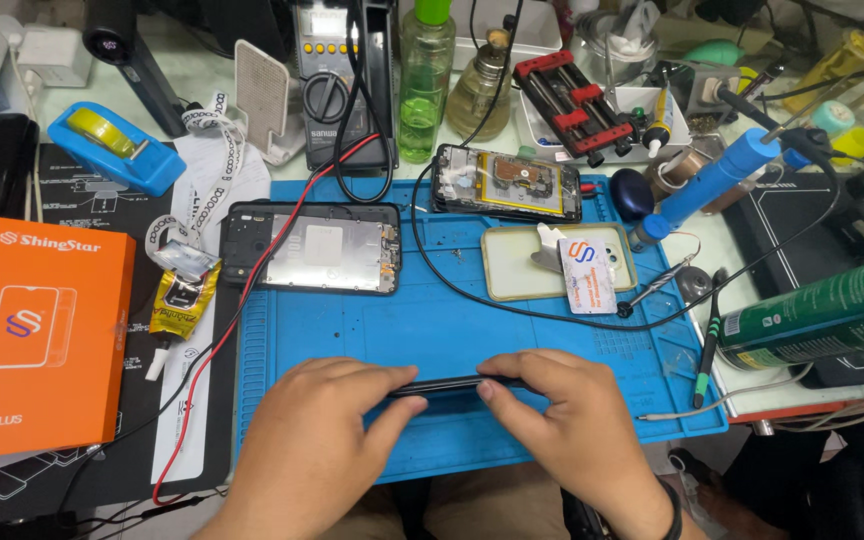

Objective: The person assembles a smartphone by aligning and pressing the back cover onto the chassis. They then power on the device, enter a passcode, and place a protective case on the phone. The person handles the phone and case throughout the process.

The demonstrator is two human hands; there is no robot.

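I see both of my hands closed on a thin black phone panel, held edge-on just above the near edge of the blue work mat. My left hand pinches the panel's left end between thumb and fingers; my right hand clamps its right end the same way, a dark band at the wrist. The panel lies level between them, roughly parallel to the mat's near edge.

Farther back on the mat, toward its far left corner, an opened phone frame lies flat with its silver plate up. A second opened phone sits at the mat's far edge, and a pale case lies just in front of it. Red and black leads trail across the mat's left side. An orange box rests at the counter's left edge, and a green spray can lies on its side at the right.
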